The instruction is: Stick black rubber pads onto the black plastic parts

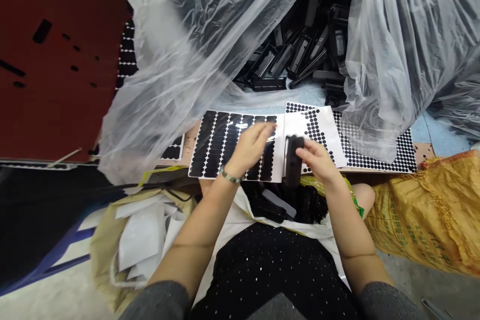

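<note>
My left hand [252,147], with a beaded bracelet at the wrist, is over a white sheet of black oblong stickers [221,145]. Its fingers are pressed together near the top of the rightmost sticker column; whatever may be between them is hidden. In my right hand [318,159] is a long black plastic casing [294,160], gripped between thumb and fingers and held upright just right of that sheet. Behind the casing lies a sheet of black round stickers [318,132], partly peeled. Below, on my lap, an open white bag holds several black plastic parts [279,203].
Many black casings [300,55] are heaped at the back between clear plastic bags [180,60]. A denser dot-sticker sheet [378,152] lies right. A yellow woven sack [427,210] stands lower right, a beige bag of white paper scraps [142,235] lower left. A dark red panel [56,100] fills the upper left.
</note>
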Demonstrator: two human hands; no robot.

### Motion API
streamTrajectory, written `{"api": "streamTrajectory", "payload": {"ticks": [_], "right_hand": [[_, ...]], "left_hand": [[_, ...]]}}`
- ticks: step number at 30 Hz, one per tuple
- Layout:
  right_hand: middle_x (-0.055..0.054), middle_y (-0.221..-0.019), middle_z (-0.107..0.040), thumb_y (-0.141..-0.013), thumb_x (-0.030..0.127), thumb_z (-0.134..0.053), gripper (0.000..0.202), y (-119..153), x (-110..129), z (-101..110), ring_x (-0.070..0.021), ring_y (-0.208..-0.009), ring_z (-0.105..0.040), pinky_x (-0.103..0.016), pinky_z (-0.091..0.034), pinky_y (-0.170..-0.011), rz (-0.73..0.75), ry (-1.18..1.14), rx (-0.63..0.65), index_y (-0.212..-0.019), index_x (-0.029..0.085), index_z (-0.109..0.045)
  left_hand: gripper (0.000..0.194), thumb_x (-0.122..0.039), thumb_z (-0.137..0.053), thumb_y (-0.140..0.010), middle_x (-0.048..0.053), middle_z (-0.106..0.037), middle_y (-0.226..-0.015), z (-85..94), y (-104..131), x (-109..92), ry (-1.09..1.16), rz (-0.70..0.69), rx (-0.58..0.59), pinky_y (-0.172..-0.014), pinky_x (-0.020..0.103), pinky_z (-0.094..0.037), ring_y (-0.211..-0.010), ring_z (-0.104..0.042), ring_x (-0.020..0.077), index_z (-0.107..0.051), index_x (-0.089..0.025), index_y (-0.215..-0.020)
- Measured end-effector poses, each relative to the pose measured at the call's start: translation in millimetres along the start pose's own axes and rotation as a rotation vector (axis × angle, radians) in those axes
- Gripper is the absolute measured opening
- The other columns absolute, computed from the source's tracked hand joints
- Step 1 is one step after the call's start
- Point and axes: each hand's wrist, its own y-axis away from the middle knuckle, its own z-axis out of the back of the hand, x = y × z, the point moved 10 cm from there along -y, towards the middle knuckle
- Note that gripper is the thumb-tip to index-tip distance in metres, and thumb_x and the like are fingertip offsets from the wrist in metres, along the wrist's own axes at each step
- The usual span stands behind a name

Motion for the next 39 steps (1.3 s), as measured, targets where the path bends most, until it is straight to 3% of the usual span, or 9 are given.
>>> {"api": "streamTrajectory", "payload": {"ticks": [4, 9, 12, 16, 19, 22, 25, 32, 39], "right_hand": [[-0.002, -0.089, -0.074, -0.074, 0.047, -0.071, 0.029, 13.1, -4.1, 4.6, -0.0139, -0.07, -0.064, -0.03, -0.053, -0.065, -0.056, 0.285, 0.143, -0.09, 0.023, -0.072], [0.0, -0.077, -0.067, -0.077, 0.036, -0.062, 0.017, 2.2, 9.1, 61.4, -0.0153, -0.067, -0.06, -0.033, -0.051, -0.069, 0.059, 0.446, -0.253, -0.085, 0.023, -0.067], [-0.001, -0.079, -0.065, -0.078, 0.027, -0.057, 0.008, -10.1, 16.5, 82.1, -0.018, -0.071, -0.059, -0.037, -0.05, -0.077, 0.101, 0.665, -0.393, -0.078, 0.023, -0.063], [-0.006, -0.087, -0.063, -0.08, 0.018, -0.052, 0.008, -33.9, 21.8, 85.3, -0.0222, -0.083, -0.059, -0.04, -0.048, -0.087, 0.103, 0.953, -0.448, -0.075, 0.022, -0.058], [-0.01, -0.095, -0.061, -0.081, 0.015, -0.051, 0.008, -52.5, 16.5, 81.3, -0.0246, -0.087, -0.058, -0.043, -0.046, -0.087, 0.038, 1.088, -0.421, -0.08, 0.021, -0.056], [-0.009, -0.094, -0.059, -0.079, 0.014, -0.051, 0.009, -63.6, 11.8, 81.4, -0.0243, -0.084, -0.056, -0.043, -0.046, -0.084, -0.006, 1.118, -0.397, -0.078, 0.022, -0.052], [-0.004, -0.083, -0.057, -0.077, 0.013, -0.052, 0.013, -62.7, 13.8, 80.3, -0.0211, -0.08, -0.054, -0.041, -0.046, -0.083, 0.031, 1.016, -0.409, -0.072, 0.024, -0.046], [0.002, -0.079, -0.058, -0.071, 0.041, -0.069, 0.023, -27.8, 11.9, 24.6, -0.0143, -0.077, -0.057, -0.034, -0.052, -0.08, 0.134, 0.129, -0.222, -0.079, 0.025, -0.054], [-0.005, -0.1, -0.058, -0.07, 0.049, -0.073, 0.028, -9.0, 28.7, -11.8, -0.0174, -0.084, -0.057, -0.034, -0.055, -0.07, 0.242, 0.219, -0.193, -0.071, 0.023, -0.064]], "left_hand": [[0.023, -0.021, -0.056, -0.087, 0.013, -0.069, -0.115, 29.6, -71.4, -20.8, -0.255, -0.182, -0.235, -0.11, 0.043, -0.039, -0.116, -0.06, 0.0286, -0.07, -0.015, -0.103], [0.036, -0.002, -0.051, -0.075, 0.018, -0.058, -0.137, 26.8, -149.3, -4.4, -0.517, -0.168, -0.226, -0.121, 0.058, -0.004, -0.142, -0.038, 0.0343, -0.065, -0.015, -0.106], [0.019, -0.008, -0.055, -0.075, 0.021, -0.062, -0.126, 36.1, -162.1, 12.9, -0.627, -0.112, -0.229, -0.116, 0.068, -0.004, -0.136, -0.044, 0.0393, -0.062, -0.016, -0.091], [0.014, -0.027, -0.067, -0.074, 0.018, -0.061, -0.122, 55.2, -143.4, 5.6, -0.503, -0.187, -0.269, -0.119, 0.064, -0.012, -0.135, -0.044, 0.039, -0.056, -0.019, -0.079], [0.023, -0.037, -0.071, -0.074, 0.014, -0.062, -0.117, 60.2, -107.9, -8.2, -0.229, -0.225, -0.313, -0.113, 0.052, -0.036, -0.128, -0.052, 0.0343, -0.056, -0.02, -0.079], [0.027, -0.043, -0.069, -0.076, 0.007, -0.065, -0.098, 41.3, -69.9, 2.0, 0.181, -0.051, -0.25, -0.08, 0.036, -0.057, -0.1, -0.068, 0.0251, -0.057, -0.02, -0.087], [0.025, -0.038, -0.066, -0.077, 0.005, -0.067, -0.1, 5.6, -35.1, 17.8, 0.523, 0.168, -0.13, -0.061, 0.025, -0.055, -0.085, -0.07, 0.0185, -0.058, -0.021, -0.094], [0.029, -0.033, -0.069, -0.076, 0.003, -0.066, -0.119, -24.6, 0.2, 23.5, 0.787, 0.239, -0.104, -0.082, 0.03, -0.056, -0.11, -0.066, 0.0214, -0.058, -0.024, -0.101], [0.038, -0.042, -0.075, -0.073, 0.003, -0.067, -0.106, -24.3, 4.1, 16.3, 0.723, 0.096, -0.14, -0.094, 0.035, -0.052, -0.11, -0.063, 0.0204, -0.058, -0.025, -0.104]]}}
